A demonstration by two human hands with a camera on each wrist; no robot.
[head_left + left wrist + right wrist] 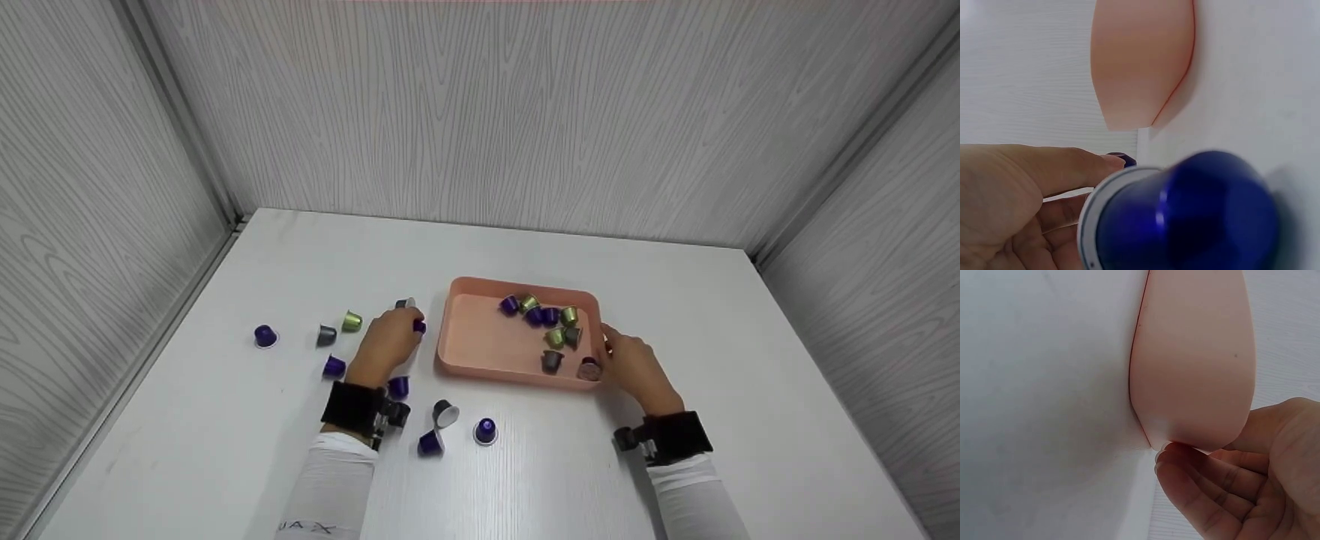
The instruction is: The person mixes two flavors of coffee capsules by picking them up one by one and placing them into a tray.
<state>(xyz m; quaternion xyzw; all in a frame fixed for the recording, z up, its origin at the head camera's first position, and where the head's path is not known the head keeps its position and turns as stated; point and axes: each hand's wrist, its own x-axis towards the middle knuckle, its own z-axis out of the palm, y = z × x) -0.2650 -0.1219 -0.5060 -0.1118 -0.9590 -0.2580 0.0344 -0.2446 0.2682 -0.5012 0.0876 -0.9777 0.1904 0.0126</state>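
Note:
A pink tray (480, 341) sits mid-table and holds several purple, green and grey capsules (551, 324). My left hand (405, 334) is just left of the tray and pinches a purple capsule (419, 326) at its fingertips; the left wrist view shows that capsule's (1123, 160) tip past the fingers (1072, 169), with the tray (1140, 62) beyond. My right hand (607, 352) grips the tray's right front corner. In the right wrist view its fingers (1196, 478) curl against the tray's outer wall (1196, 354).
Loose capsules lie on the white table left of and in front of the tray: purple (265, 336), grey (326, 335), green (352, 322), purple (485, 430). One purple capsule (1185, 219) lies close under my left wrist. Grey panelled walls enclose the table.

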